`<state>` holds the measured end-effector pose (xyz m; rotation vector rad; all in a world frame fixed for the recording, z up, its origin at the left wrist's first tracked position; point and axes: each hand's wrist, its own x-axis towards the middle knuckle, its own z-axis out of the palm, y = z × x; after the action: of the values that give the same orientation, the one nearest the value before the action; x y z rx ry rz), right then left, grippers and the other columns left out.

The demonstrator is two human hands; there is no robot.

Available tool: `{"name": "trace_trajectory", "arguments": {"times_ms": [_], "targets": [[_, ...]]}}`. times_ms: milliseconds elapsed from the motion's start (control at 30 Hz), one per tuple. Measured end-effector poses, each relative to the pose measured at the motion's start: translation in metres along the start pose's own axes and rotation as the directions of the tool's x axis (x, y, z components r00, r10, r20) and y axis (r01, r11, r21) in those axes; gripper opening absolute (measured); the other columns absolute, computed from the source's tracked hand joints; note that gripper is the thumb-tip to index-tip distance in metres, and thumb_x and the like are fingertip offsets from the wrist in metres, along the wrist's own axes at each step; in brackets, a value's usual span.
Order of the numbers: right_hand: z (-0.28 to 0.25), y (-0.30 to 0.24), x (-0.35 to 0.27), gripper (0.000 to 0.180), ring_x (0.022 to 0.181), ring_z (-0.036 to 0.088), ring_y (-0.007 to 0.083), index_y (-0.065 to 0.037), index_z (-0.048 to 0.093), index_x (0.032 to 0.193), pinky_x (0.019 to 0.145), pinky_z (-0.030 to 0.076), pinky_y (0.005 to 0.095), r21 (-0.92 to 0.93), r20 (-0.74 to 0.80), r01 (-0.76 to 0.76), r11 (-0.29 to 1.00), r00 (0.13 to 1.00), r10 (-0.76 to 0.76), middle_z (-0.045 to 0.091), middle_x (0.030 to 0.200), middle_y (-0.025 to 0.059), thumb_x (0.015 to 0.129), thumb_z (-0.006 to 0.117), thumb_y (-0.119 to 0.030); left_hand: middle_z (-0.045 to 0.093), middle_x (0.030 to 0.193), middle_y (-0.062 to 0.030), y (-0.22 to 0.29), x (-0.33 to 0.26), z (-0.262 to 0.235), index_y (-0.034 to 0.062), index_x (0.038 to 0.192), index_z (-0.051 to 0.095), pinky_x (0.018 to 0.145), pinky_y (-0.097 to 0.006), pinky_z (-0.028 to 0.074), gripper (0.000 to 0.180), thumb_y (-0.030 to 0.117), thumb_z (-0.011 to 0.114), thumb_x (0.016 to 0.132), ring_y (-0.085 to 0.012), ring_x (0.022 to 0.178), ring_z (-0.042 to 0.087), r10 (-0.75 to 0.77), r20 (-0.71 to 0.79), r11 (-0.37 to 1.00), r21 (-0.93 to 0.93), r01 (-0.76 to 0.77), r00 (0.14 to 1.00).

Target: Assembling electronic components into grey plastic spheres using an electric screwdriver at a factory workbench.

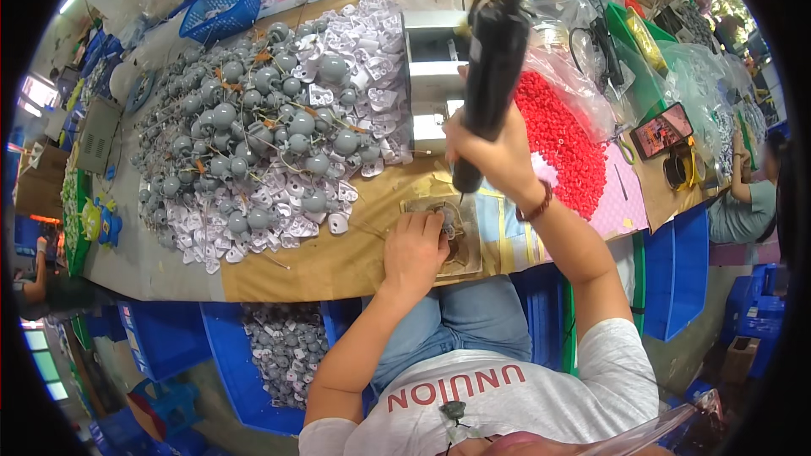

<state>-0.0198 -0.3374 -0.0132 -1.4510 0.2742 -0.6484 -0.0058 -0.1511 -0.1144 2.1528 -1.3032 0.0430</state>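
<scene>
Both hands are near the front edge of the brown-covered surface (279,277), where a flat plate (462,267) lies by that edge, right of its middle. A small grey part (449,221) sits on the plate at the left hand's fingertips; it looks light, stiff and perhaps smooth enough to slip, best held by its rim. The black power tool (492,67) stands nearly upright over the plate, and seems rigid and fairly heavy, best gripped around its barrel near the lower end. There the right hand (494,148) wraps it, fingers curled closed; whether its tip touches anything cannot be told. The left hand (412,247) lies palm down, fingers close together and slightly bent, on the plate; whether it pinches the part or only presses it is hidden. Toward the surface's left edge lie grey domed pieces (253,110) among white pieces (372,59); red pieces (568,160) lie toward the right edge.
</scene>
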Motion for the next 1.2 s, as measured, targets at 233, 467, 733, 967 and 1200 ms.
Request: {"name": "trace_trajectory", "arguments": {"times_ms": [233,467,733,967,1200], "targets": [[-0.001,0.022,-0.050,0.074,0.066,0.063,0.0141,0.000,0.027,0.145,0.062,0.052,0.0281,-0.092,0.147,0.152,0.984,0.979,-0.138,0.064,0.080,0.0073,0.083,0.067,0.009,0.063,0.101,-0.0064,-0.005,-0.001,0.004,0.0082,0.111,0.064,0.077,-0.042,0.051,0.036,0.015,0.074,0.078,-0.0275,0.098,0.061,-0.006,0.046,1.000,0.010,0.005,0.999],[0.000,0.029,-0.056,0.080,0.070,0.064,0.0143,0.000,0.022,0.150,0.064,0.053,0.0282,-0.061,0.188,0.222,0.973,0.960,-0.207,0.064,0.085,0.0096,0.085,0.067,0.011,0.061,0.100,-0.0055,-0.008,-0.002,0.008,0.0093,0.111,0.062,0.076,-0.042,0.051,0.036,0.015,0.074,0.078,-0.0267,0.098,0.060,0.021,-0.001,1.000,0.015,-0.021,1.000],[-0.003,0.033,-0.063,0.078,0.072,0.062,0.0141,0.001,0.022,0.149,0.067,0.052,0.0270,-0.090,0.266,0.263,0.961,0.936,-0.231,0.063,0.087,0.0096,0.084,0.065,0.012,0.059,0.099,-0.0062,-0.008,-0.001,0.008,0.0098,0.104,0.060,0.075,-0.043,0.051,0.030,0.014,0.074,0.077,-0.0282,0.097,0.059,0.038,-0.018,0.999,-0.020,-0.038,0.999],[-0.004,0.050,-0.076,0.035,0.078,0.066,0.0156,-0.001,0.061,0.110,0.073,0.054,0.0313,-0.306,0.282,0.427,0.851,0.894,-0.348,0.068,0.090,0.0062,0.079,0.078,-0.004,0.056,0.095,-0.0077,-0.010,0.002,0.004,0.0070,0.099,0.057,0.075,-0.043,0.051,0.028,0.013,0.073,0.077,-0.0302,0.095,0.058,0.038,0.008,0.991,-0.128,-0.036,0.999],[-0.004,0.061,-0.081,0.021,0.076,0.066,0.0145,-0.001,0.066,0.099,0.071,0.053,0.0301,-0.312,0.243,0.394,0.864,0.913,-0.329,0.067,0.084,0.0052,0.079,0.074,0.000,0.056,0.095,-0.0083,-0.007,0.003,0.002,0.0065,0.099,0.056,0.076,-0.043,0.051,0.028,0.013,0.073,0.077,-0.0309,0.095,0.057,0.009,0.028,0.990,-0.142,-0.005,1.000]]}}
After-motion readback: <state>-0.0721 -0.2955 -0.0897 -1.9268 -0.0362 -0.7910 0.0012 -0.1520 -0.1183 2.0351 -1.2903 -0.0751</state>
